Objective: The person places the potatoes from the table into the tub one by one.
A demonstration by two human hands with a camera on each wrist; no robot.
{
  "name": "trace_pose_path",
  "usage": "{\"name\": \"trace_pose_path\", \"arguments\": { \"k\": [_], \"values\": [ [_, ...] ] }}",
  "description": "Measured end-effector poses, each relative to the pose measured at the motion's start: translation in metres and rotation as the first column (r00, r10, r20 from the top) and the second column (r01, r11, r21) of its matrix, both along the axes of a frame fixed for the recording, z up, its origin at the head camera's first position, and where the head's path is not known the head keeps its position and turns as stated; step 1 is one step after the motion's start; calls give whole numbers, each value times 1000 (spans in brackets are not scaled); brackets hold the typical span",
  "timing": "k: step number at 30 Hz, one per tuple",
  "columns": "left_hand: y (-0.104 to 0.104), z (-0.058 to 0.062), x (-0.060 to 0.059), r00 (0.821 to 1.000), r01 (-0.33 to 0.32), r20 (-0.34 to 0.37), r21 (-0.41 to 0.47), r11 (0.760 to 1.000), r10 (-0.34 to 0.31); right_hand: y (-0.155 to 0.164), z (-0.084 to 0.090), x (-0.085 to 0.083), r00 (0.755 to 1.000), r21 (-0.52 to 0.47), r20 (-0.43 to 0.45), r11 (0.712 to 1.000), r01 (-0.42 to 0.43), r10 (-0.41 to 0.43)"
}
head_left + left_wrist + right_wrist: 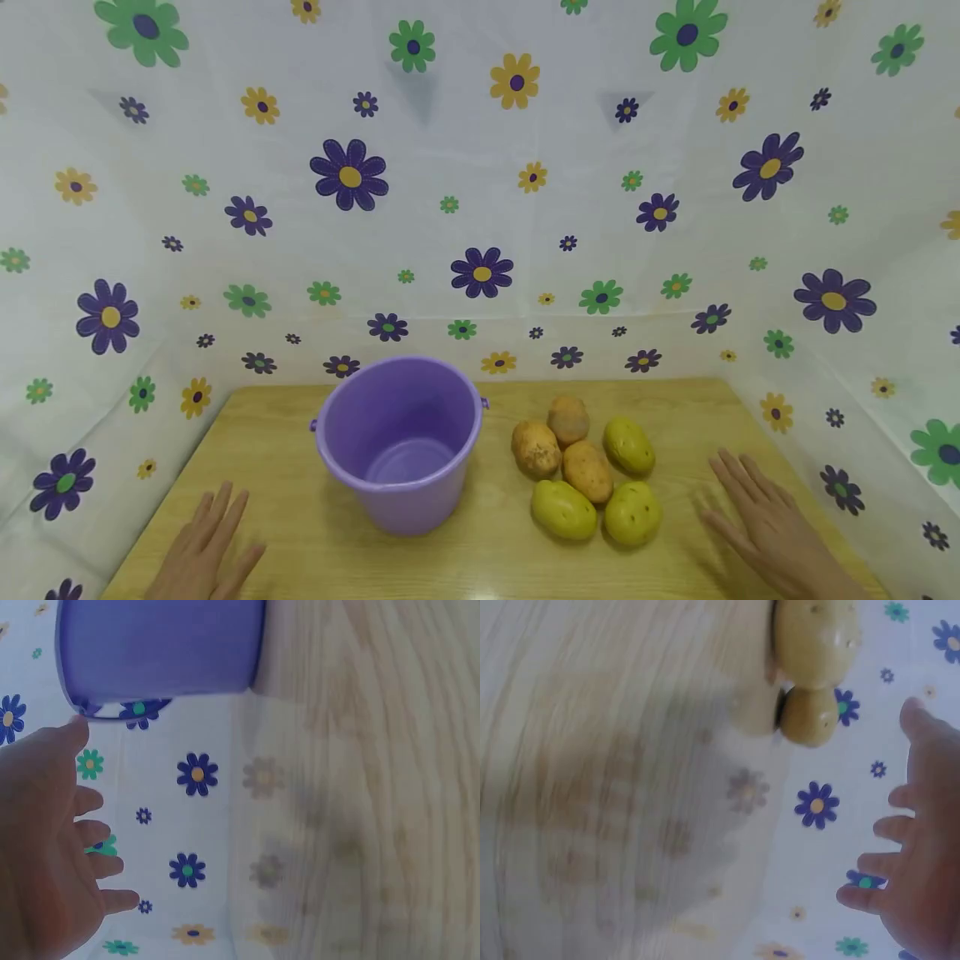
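Observation:
A purple bucket (401,492) stands upright on the wooden table, left of the middle, and its inside shows nothing in it. To its right lie three brown potatoes (588,472) and three yellow-green potatoes (632,513) in a loose cluster. My left hand (202,550), fingers straight and spread, is at the table's front left, apart from the bucket. Over the right side of the table is my right hand (772,533), also flat with straight fingers, to the right of the potatoes. Neither hand holds anything. The left wrist view shows the bucket's thin handle (124,718) hanging along its side.
The light wooden table (300,550) has edges on the left, right and back. A white cloth (450,242) printed with purple, green and yellow flowers hangs behind it and along both sides.

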State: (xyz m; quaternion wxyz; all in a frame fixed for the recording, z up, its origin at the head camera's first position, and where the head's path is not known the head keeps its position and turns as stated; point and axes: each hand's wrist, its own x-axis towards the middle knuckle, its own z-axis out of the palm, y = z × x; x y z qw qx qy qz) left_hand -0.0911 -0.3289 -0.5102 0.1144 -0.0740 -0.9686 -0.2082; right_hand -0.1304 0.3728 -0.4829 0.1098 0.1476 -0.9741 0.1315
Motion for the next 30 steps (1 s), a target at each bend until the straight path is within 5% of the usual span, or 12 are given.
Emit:
{"name": "trace_pose_path", "arguments": {
  "k": [4,11,17,23,30],
  "values": [
    [18,15,2,999,23,-45,181,983,-15,-14,15,1,998,-70,34,996,50,-47],
    [55,39,5,993,-39,-96,313,949,73,-38,30,4,962,-140,234,974,177,-141],
    [83,53,6,980,-48,-150,465,884,132,-56,30,8,937,-205,311,952,227,-157],
    [105,69,4,987,-119,-22,577,808,161,-69,27,10,900,-224,401,934,277,-171],
    [123,80,-5,985,-171,90,611,773,147,-79,27,9,876,-210,440,926,313,-196]
  ]
}}
